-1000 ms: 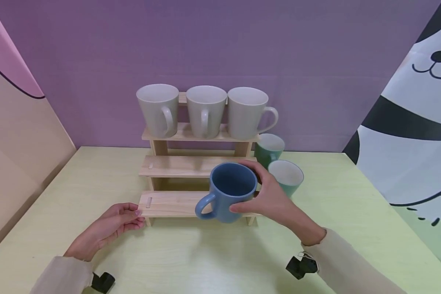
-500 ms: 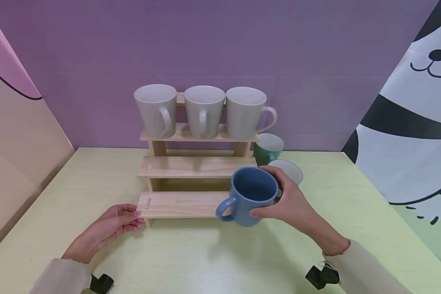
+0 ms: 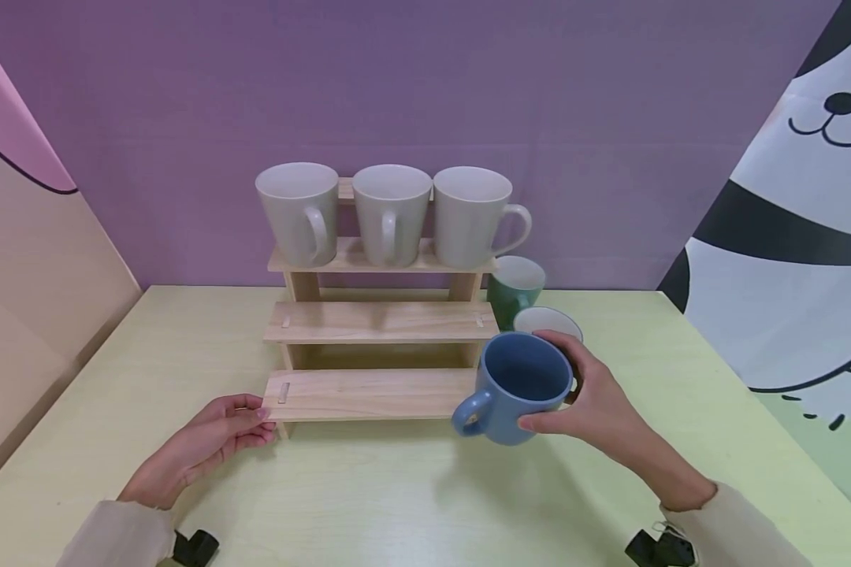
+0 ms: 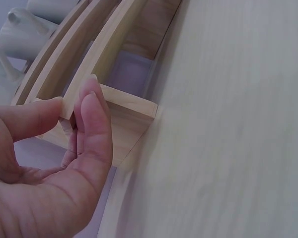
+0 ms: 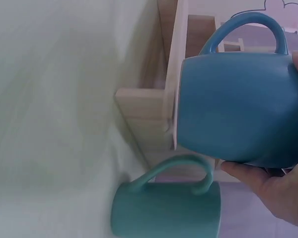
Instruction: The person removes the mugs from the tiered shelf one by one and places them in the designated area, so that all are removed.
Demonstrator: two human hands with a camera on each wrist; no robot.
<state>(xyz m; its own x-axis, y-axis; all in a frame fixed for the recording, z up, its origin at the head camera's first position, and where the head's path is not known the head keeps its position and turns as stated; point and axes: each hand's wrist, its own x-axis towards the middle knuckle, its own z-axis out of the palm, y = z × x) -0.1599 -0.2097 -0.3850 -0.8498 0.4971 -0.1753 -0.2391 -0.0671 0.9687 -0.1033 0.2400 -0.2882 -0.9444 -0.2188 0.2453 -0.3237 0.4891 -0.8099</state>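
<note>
A blue mug (image 3: 514, 394) is gripped around its body by my right hand (image 3: 596, 394), its handle pointing left. It hangs at the right end of the lowest shelf of a wooden tiered rack (image 3: 379, 395). In the right wrist view the blue mug (image 5: 238, 104) partly covers the rack. My left hand (image 3: 206, 445) pinches the left end of that lowest board between thumb and fingers, which the left wrist view shows close up, with the hand (image 4: 64, 168) beside the rack's end. Behind the right hand stands a mug with a white inside (image 3: 548, 320), mostly hidden in the head view.
On the rack's top tier stand three white mugs (image 3: 392, 220). A green mug (image 3: 514, 291) is on the table behind the rack's right side, and a green mug (image 5: 166, 208) shows in the right wrist view. Purple wall cloth (image 3: 574, 142) rises behind the table (image 3: 326, 504).
My right hand has carried the blue mug rightward and slightly toward me, from in front of the lowest shelf to its right end. The left hand has kept its hold on the board.
</note>
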